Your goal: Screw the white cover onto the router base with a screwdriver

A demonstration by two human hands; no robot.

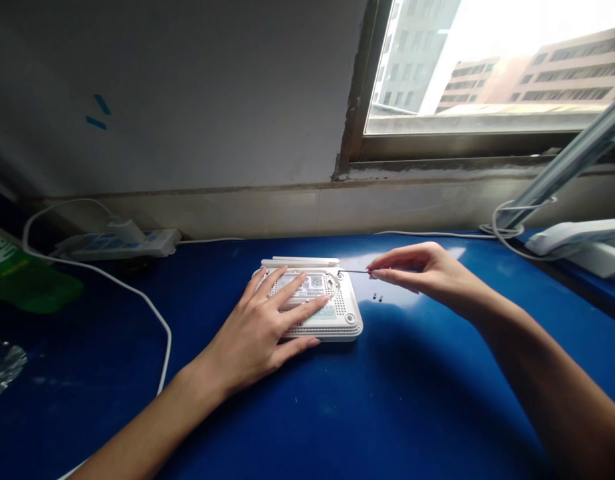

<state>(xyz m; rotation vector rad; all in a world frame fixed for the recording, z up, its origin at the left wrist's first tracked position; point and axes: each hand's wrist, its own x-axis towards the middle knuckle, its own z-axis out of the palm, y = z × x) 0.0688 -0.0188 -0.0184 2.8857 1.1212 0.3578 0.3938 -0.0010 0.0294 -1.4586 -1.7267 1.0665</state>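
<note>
A white router (343,320) with folded antennas (302,263) along its far edge lies on the blue table, its labelled, vented face up. My left hand (267,320) rests on it with the fingers spread over the label. Pinched between the thumb and fingers of my right hand (422,270) is a thin dark rod (355,271), like a hex key. Its far tip touches or hovers at the router's far right corner; which one I cannot tell. Small dark screws (378,298) lie on the table just right of the router.
At the left are a power strip (162,243) with a plug, a white cable (150,293), a green bottle (32,283) and clear crinkled plastic (5,367). A metal lamp arm (552,167) and a white device (582,235) stand at the right, by the wall.
</note>
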